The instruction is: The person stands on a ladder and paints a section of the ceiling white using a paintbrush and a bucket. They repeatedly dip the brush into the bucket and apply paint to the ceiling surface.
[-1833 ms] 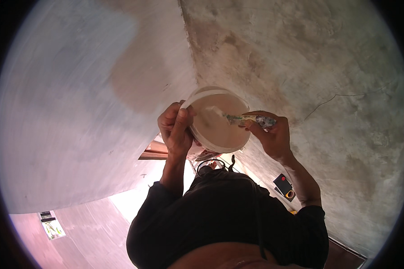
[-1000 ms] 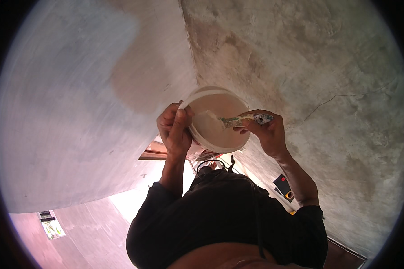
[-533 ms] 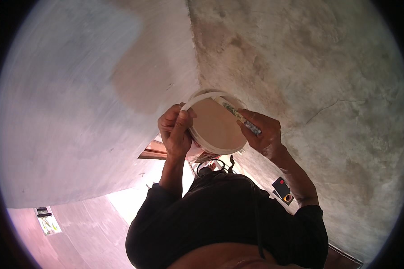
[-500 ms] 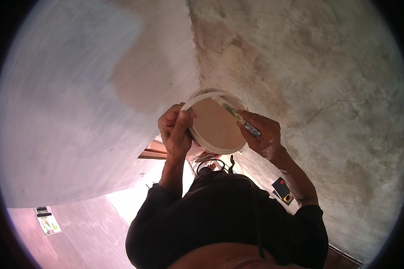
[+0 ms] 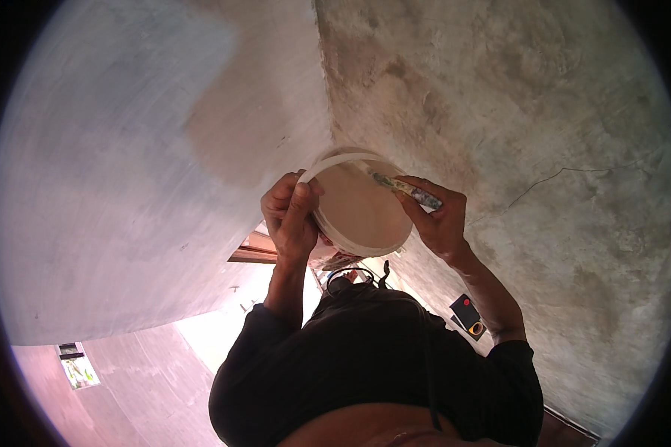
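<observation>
A round white plastic bucket [image 5: 373, 247] with pale beige liquid [image 5: 350, 205] sits in the middle of the head view. My left hand [image 5: 291, 212] is closed on its left rim and pale handle band, thumb on top. My right hand [image 5: 440, 220] grips the speckled handle of a paintbrush [image 5: 421, 195], which slants up and left over the bucket. The brush's tip lies inside the bucket near the far rim, partly hard to make out against the liquid.
A smooth pale wall [image 5: 112, 171] meets a mottled, cracked plaster wall [image 5: 514, 112] at a corner above the bucket. A dark flat object with a yellow ring [image 5: 467, 316] is low at right. A wooden frame [image 5: 255, 252] shows behind my left arm, a small window [image 5: 77, 365] lower left.
The brush has swung from nearly level at the bucket's middle to a slant toward the far rim. My right hand turned with it and rose slightly over the last half second.
</observation>
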A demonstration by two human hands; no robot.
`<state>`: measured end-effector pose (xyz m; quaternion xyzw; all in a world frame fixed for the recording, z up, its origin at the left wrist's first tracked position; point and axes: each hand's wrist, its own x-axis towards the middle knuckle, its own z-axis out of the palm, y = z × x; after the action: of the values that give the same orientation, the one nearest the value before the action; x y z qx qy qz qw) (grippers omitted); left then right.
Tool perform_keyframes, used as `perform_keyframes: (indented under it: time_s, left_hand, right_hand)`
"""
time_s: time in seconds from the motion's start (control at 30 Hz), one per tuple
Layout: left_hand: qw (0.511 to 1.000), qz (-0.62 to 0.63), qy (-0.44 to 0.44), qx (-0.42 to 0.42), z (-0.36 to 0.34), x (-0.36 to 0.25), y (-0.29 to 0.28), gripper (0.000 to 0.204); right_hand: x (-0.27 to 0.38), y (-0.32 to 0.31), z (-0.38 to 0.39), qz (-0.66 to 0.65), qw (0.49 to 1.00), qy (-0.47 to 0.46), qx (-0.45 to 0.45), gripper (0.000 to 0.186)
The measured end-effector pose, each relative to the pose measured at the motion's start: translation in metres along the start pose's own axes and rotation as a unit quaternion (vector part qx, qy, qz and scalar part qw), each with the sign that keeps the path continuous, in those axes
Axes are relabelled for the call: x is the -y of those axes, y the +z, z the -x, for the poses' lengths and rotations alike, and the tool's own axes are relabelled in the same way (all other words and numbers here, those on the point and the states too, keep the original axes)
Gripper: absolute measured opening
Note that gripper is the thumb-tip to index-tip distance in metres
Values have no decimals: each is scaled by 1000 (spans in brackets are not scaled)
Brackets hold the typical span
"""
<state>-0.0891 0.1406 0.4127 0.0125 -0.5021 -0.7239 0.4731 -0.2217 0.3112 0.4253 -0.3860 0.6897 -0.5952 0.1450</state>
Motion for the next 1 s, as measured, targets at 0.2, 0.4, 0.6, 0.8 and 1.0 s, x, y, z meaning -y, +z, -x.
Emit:
perform_keyframes:
  time_s: [0.2,0.4,0.6,0.8,1.0]
  left_hand:
    - [1000,-4,-5,-10,-1,12,-10,26]
    - [997,-40,-24,-68,8,26,-11,25]
    - [995,-55,-44,-77,14,59,-38,25]
    - [996,-28,-51,-63,15,100,-74,27]
    - [995,-33,-28,-93,16,138,-100,27]
  right_hand:
    - [-2,-6,11,75,994,-73,-22,20]
    - [-39,-7,1,-235,963,124,54,18]
    - [-80,11,-15,-54,998,7,33,16]
    - [-112,24,-5,65,998,-4,21,15]
    - [-108,-10,-5,-234,971,37,-32,15]
